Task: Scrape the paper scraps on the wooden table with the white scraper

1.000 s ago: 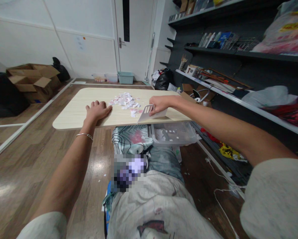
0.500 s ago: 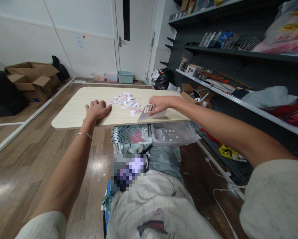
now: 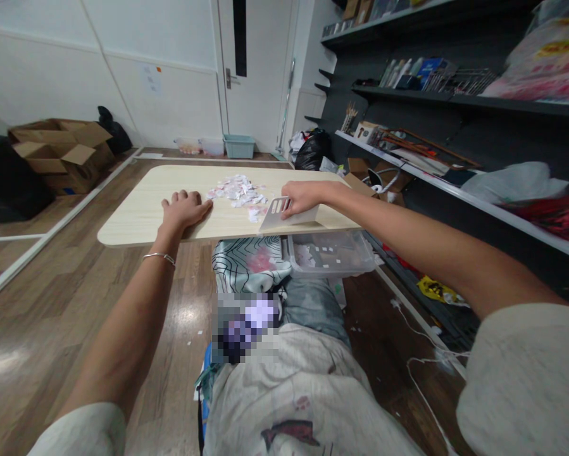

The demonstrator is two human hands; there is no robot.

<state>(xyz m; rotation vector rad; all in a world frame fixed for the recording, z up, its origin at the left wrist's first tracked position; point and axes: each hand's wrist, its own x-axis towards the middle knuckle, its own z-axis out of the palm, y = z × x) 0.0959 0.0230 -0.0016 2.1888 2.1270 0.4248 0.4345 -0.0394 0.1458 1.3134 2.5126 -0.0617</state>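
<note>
Right hand: my fingers are curled around the slotted upper part of a white scraper, held slanted at the table's near side. Left hand: palm down, fingers spread, gripping nothing, on the pale tabletop. Between my hands, farther back: a heap of paper scraps; a smaller cluster lies near the scraper's left end. Below the near edge: a clear tub holding scattered white bits, beside a patterned cloth.
</note>
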